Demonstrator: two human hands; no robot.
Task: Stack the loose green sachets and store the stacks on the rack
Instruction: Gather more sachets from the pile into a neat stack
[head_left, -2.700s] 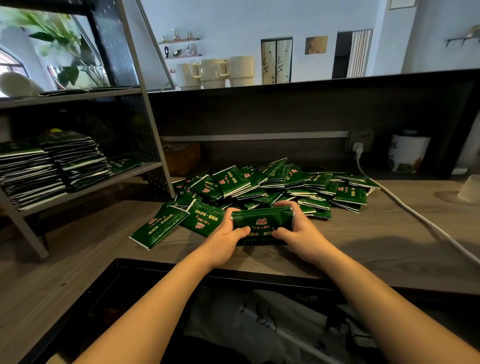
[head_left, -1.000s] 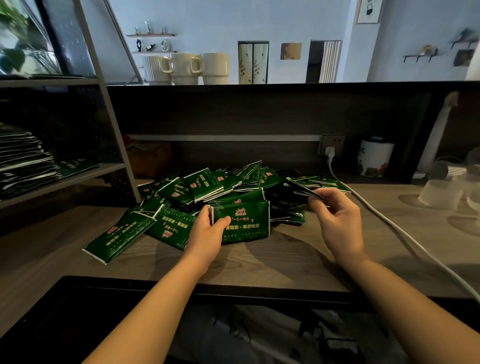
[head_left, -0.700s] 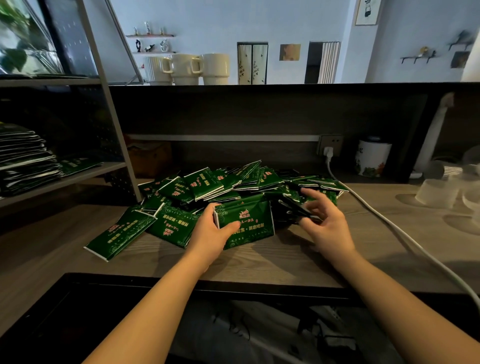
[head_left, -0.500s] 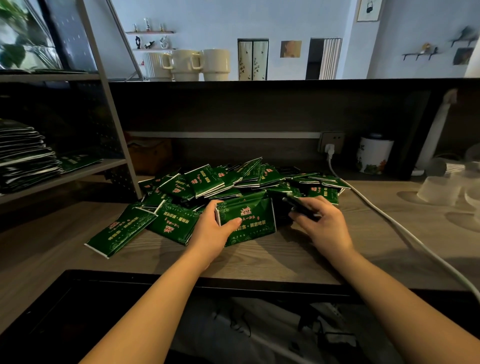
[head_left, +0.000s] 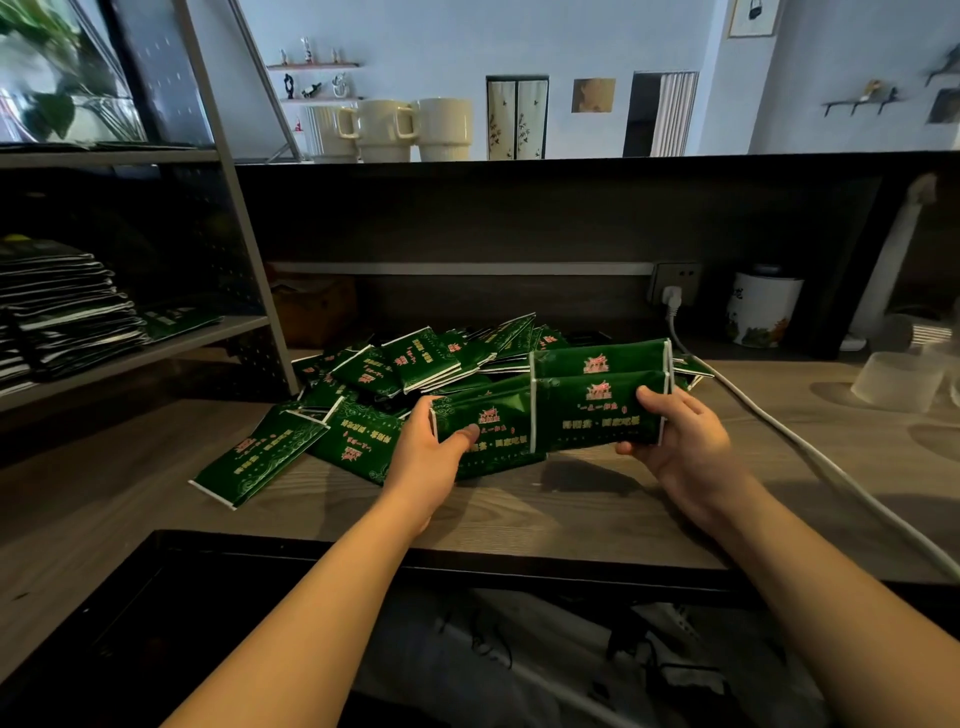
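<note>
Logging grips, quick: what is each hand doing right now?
Left hand: grips the stack of sachets standing on the counter.
Right hand: holds a few sachets by their right end.

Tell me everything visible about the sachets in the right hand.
The right hand pinches a couple of green sachets, glossy foil-like packets with white sealed side edges and red and pale print. They are held upright, long side level, just above the wooden counter, overlapping the bundle in the left hand.
</note>
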